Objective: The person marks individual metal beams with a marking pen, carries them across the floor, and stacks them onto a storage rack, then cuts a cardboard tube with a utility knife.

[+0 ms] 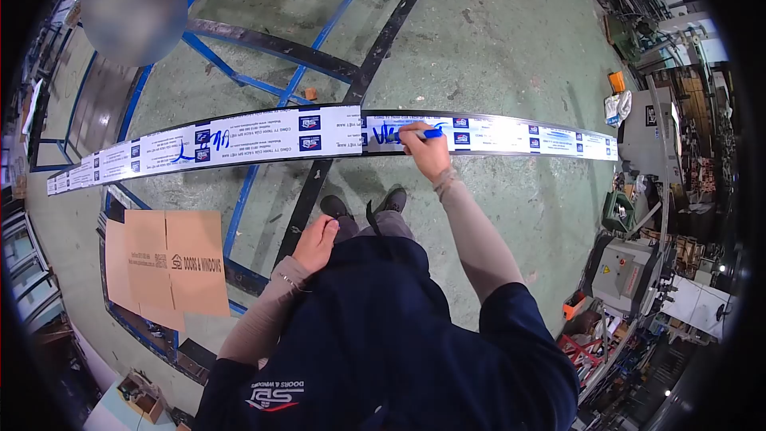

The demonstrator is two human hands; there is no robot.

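We hold a blue marker (420, 135) in our right hand (428, 152). Our fingers (415, 129) are wrapped tight around it, and its tip touches the long metal bar (319, 134). The marker looks light and hard, like any thick pen, and we judge it is easy to hold near its front end, where we can steer the tip.

The long metal bar lies flat across the blue steel rack (239, 80), in front of our shoes (363, 206). It reaches far to both sides of our right hand. It looks stiff and thin, and we think it is heavy for its length. It could sag or swing if we lift it at one end, so two holds, one on each side of the middle, seem best. Its top is covered with a white film with small blue logo boxes (309, 123) and rows of tiny print. The film looks smooth and maybe slippery. The edges of the bar are dark and shiny.

There is blue handwriting (391, 133) on the film just beside the marker tip. More blue marks (185, 152) sit further along the bar, on the side away from the marker.

Our left hand (317, 243) holds nothing. It hangs near our body, below the bar, with the fingers loosely curled.

A flat cardboard sheet (171, 267) lies on the rack, below the bar and beside our left hand. Grey machines (630, 267) stand past the bar's far end, on our right hand's side.
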